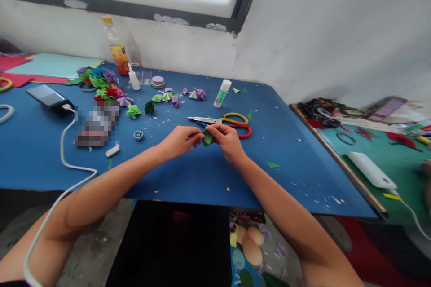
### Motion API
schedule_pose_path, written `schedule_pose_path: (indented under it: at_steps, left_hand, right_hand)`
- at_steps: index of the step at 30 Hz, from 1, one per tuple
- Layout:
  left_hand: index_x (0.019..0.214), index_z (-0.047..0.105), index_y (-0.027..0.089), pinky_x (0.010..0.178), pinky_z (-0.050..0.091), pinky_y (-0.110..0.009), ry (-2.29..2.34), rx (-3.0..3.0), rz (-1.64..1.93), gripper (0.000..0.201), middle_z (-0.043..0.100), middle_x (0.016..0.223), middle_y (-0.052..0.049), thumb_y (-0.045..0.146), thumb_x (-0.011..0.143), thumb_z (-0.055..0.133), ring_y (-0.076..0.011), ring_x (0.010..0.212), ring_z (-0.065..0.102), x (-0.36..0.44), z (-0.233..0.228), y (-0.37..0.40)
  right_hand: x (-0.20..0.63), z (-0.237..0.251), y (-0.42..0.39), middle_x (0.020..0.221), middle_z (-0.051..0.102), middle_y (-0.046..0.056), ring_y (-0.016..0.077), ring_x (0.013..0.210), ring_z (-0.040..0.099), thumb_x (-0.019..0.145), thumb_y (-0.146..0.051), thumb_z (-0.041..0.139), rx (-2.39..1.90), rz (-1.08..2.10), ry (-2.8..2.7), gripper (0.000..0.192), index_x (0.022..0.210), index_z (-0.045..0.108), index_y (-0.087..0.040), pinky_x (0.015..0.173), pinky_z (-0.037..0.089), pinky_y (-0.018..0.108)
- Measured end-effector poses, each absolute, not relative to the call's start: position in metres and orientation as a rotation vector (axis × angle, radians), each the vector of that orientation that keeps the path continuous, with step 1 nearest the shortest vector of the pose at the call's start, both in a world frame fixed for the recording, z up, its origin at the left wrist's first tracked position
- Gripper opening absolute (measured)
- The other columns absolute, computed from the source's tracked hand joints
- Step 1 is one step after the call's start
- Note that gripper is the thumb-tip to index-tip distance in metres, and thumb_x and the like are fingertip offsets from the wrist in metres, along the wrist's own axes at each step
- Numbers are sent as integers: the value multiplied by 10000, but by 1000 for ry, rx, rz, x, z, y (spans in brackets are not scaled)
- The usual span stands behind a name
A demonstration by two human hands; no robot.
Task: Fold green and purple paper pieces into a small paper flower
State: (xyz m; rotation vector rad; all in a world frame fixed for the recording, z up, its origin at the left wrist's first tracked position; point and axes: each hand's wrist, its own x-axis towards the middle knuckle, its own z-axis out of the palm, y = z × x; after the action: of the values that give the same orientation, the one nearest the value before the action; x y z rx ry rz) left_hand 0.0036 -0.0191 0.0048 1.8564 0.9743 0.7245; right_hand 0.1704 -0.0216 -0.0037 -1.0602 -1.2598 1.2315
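Blue tabletop (pixel 188 179) fills my view; yellow-handled scissors (pixel 218 120) lie just behind my hands; no writing is legible to me; my left hand (pixel 180 139) and right hand (pixel 226 140) pinch a small folded green paper piece (pixel 207 138) between closed fingertips.

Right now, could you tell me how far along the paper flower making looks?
Several folded paper flowers already lie finished at the back of the blue table, with smaller fans beside them. In hand: the left hand and right hand pinch a green paper piece between them. Scissors and a glue stick lie just beyond, and coloured sheets remain uncut.
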Motion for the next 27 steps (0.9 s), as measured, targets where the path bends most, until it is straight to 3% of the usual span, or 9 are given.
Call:
schedule_pose_path:
  at_steps: [5, 10, 15, 21, 27]
  left_hand:
    - [751, 619, 128, 459, 463, -163, 1003, 2040, 746, 227, 556, 588, 1, 253, 858, 463, -82, 517, 527, 3, 4, -18]
    - [728, 627, 120, 481, 436, -169, 1000, 2230, 825, 253, 557, 592, -1, 223, 872, 446, -73, 501, 506, 1, 1, -15]
    - [773, 647, 121, 506, 441, -176, 961, 2304, 891, 245, 588, 622, -8, 223, 875, 449, -81, 530, 525, 2, 0, -16]
    - [804, 669, 124, 527, 444, -173, 892, 2364, 1013, 232, 637, 687, -23, 202, 868, 460, -76, 536, 535, 2, -1, -17]
    - [802, 692, 145, 565, 442, -191, 872, 2437, 1159, 227, 660, 726, -41, 237, 862, 493, -91, 588, 560, 2, -4, -19]
  right_hand:
    - [172, -6, -22, 593, 590, -17, 90, 529, 542, 667, -458, 701, -1085, 1122, -1376, 299, 694, 636, -167, 531, 477, 222]
    - [180, -3, -23, 832, 659, 35, 129, 700, 600, 810, -384, 589, -1000, 558, -1817, 217, 915, 668, -211, 659, 503, 265]
    - [189, 1, -22, 876, 661, 54, 149, 815, 618, 858, -283, 545, -856, 236, -2063, 162, 925, 673, -210, 769, 497, 289]
    - [188, 2, -18, 841, 663, 51, 158, 775, 621, 777, -366, 632, -977, 661, -1878, 181, 809, 681, -195, 653, 512, 268]
    - [186, 4, -17, 821, 665, 28, 156, 790, 621, 629, -399, 747, -1030, 1147, -1544, 265, 795, 696, -199, 748, 512, 300]
